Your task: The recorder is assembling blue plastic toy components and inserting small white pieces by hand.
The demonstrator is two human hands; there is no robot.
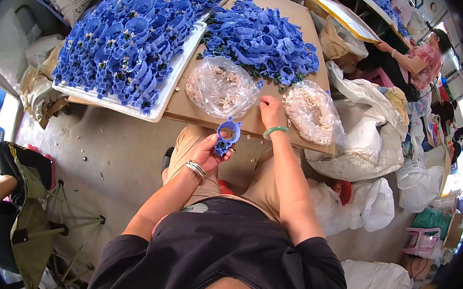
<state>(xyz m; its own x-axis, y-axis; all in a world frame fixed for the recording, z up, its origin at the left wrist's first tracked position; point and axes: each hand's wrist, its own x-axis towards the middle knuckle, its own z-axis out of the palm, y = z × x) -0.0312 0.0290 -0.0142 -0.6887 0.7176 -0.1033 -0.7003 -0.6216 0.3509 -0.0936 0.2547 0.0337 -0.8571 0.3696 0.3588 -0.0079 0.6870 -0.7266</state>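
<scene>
My left hand (207, 152) is closed on a blue plastic part (227, 136), with a round ring at its top and a blocky lower end, held in front of the table edge above my lap. My right hand (273, 114) rests by the table's near edge with its fingers curled together; what they hold, if anything, is hidden. It lies between two clear plastic bags of small beige pieces, one to its left (223, 88) and one to its right (314, 112). Just beyond, a heap of similar blue parts (264, 39) covers the brown tabletop (184, 112).
A white tray (160, 104) piled high with blue parts (124, 45) stands at the left. White sacks (363, 137) crowd the right side. A folding stool (39, 226) stands on the floor at the lower left. Another person (421, 59) works at the far right.
</scene>
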